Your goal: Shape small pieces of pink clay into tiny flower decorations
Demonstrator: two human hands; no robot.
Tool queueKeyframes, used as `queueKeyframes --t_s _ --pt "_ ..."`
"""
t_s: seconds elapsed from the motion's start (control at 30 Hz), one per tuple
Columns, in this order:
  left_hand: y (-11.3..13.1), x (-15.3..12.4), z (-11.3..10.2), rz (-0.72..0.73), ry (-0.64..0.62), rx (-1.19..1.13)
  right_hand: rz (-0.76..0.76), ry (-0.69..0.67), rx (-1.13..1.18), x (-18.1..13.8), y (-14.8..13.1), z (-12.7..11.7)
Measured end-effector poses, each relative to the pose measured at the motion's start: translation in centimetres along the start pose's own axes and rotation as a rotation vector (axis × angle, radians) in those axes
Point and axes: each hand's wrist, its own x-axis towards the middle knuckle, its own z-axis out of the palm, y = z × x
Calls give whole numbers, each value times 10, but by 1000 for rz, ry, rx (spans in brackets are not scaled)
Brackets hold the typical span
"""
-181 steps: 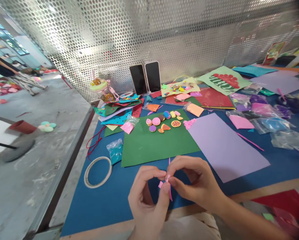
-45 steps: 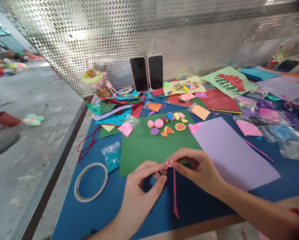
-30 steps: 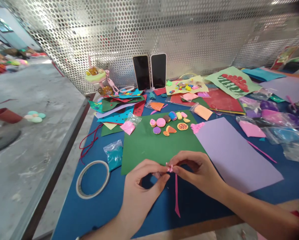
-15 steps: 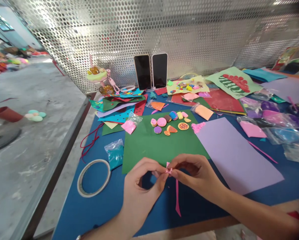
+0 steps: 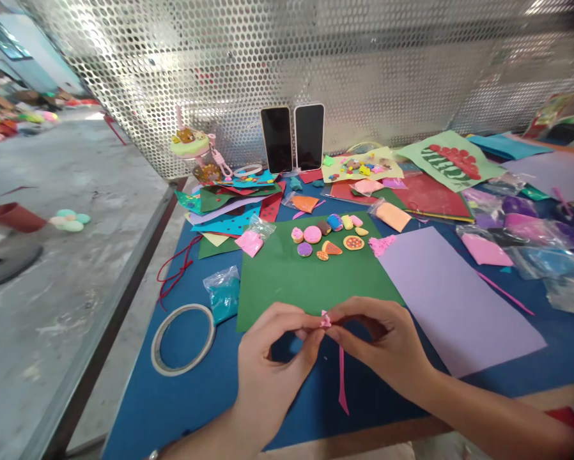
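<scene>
A small, lumpy piece of pink modelling clay is pinched between the fingertips of both hands, just above the near edge of the green sheet. My left hand grips it from the left, thumb and index finger closed. From the right, my right hand holds it the same way. Below the fingers a pink plastic modelling tool lies on the blue table, its upper end hidden by the right hand. Small clay food shapes, among them a pizza and a pink disc, sit on the green sheet.
A tape roll and a bag of teal clay lie at left. A lilac sheet is at right, with bagged clay beyond. Two phones lean against the perforated metal panel.
The pink clay has turned slightly between my fingertips, and the fingers have shifted a little around it. The whole view has drifted slightly; the other things stay in place.
</scene>
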Motion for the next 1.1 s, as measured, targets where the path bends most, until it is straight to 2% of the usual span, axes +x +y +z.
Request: queueKeyframes --t_s 0.5,0.67,0.8,1.1 --pt "0 -3 1 126 -75 116 -183 80 -255 2 -5 -7" --pt "1 -1 0 227 -72 246 -222 81 -289 3 -6 -7" --pt "2 2 -2 325 -46 376 -178 79 -274 4 -5 -7" --pt "2 2 -5 355 -27 413 56 39 -27 5 3 -6"
